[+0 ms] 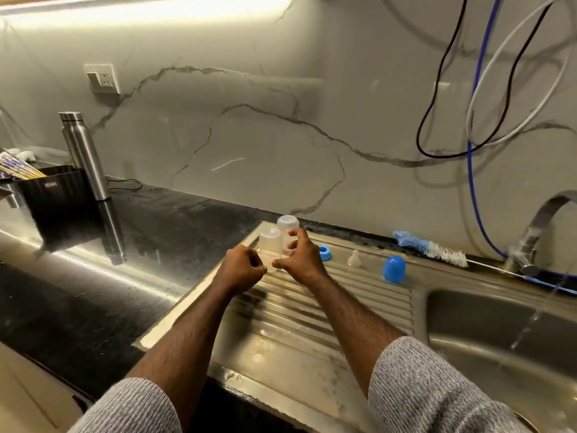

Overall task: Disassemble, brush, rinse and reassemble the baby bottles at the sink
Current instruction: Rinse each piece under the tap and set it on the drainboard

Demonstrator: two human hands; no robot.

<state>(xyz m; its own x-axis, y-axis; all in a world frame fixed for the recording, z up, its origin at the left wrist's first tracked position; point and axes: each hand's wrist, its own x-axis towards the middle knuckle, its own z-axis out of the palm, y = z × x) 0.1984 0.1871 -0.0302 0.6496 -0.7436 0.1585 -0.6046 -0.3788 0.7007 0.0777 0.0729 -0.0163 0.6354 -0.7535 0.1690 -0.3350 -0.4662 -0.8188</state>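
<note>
Two clear baby bottles stand upside down on the steel drainboard (pixel 281 307), the front bottle (pixel 270 242) just ahead of the rear bottle (pixel 288 225). My left hand (pixel 242 270) pinches the front bottle's lower rim from the left with curled fingers. From the right, my right hand (pixel 301 257) pinches the same rim with its thumb, its other fingers curled beside the rear bottle. To the right lie a blue screw ring (pixel 325 253), a clear nipple (pixel 354 258) and a blue cap (pixel 394 269). A blue and white bottle brush (pixel 431 246) lies along the back edge.
The sink basin (pixel 499 339) is at the right under a steel faucet (pixel 537 232), with a thin stream of water over it. Blue, black and white cables (pixel 474 145) hang on the wall. A steel flask (pixel 82 154) and a black utensil holder (pixel 53 189) stand at the far left of the dark counter (pixel 93 292).
</note>
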